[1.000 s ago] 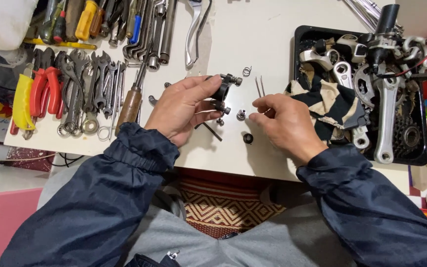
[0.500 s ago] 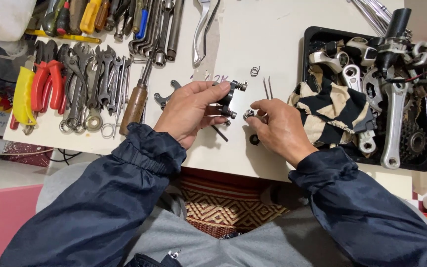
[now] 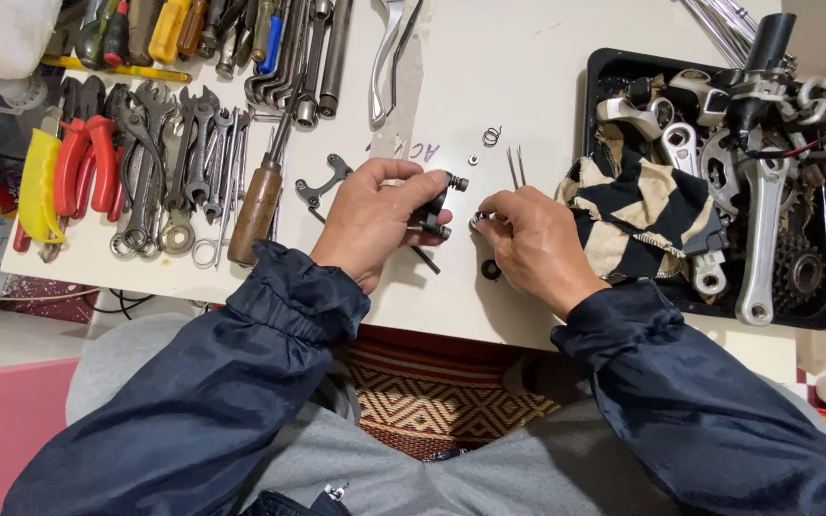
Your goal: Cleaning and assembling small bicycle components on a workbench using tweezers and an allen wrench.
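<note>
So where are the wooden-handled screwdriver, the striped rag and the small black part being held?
wooden-handled screwdriver (image 3: 254, 212), head view, on the brown handle.
striped rag (image 3: 644, 212), head view, on its middle fold in the tray.
small black part (image 3: 437, 203), head view, on its body beside the left hand's fingers.

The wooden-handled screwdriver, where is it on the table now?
In the head view, the wooden-handled screwdriver lies on the white table, left of the left hand, just right of the row of spanners.
</note>
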